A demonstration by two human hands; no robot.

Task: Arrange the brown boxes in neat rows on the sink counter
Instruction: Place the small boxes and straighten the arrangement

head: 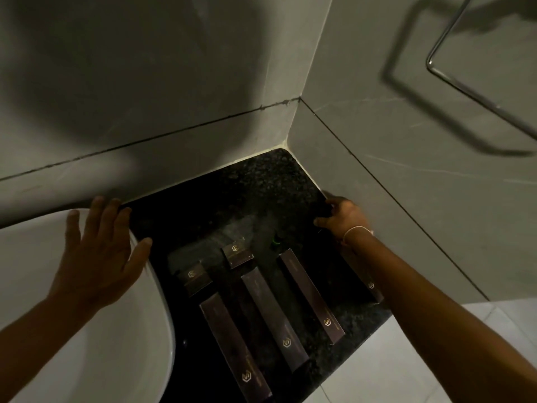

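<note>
Grey-tiled walls cornered a dark granite desk [261,181] where brown boxes [273,312] lay parallel, apparently forming rows. Left hand [98,257], fingers [96,216] apart, hovered over the basin [72,344] at nine o'clock. Right hand [344,218] at three o'clock curled around something dark; a firm clamp could not be confirmed.

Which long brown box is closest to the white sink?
The long brown cardboard box at the front left. It lies right beside the white sink's rim; the other two long boxes lie farther right.

Two bare forearms are seen, no sleeves reaching into view. Left hand [96,257]: no ring, watch or band is noted on fingers or wrist. Right hand [345,218]: a thin pale thread bracelet [356,230] is worn around the wrist, sitting snug.
</note>
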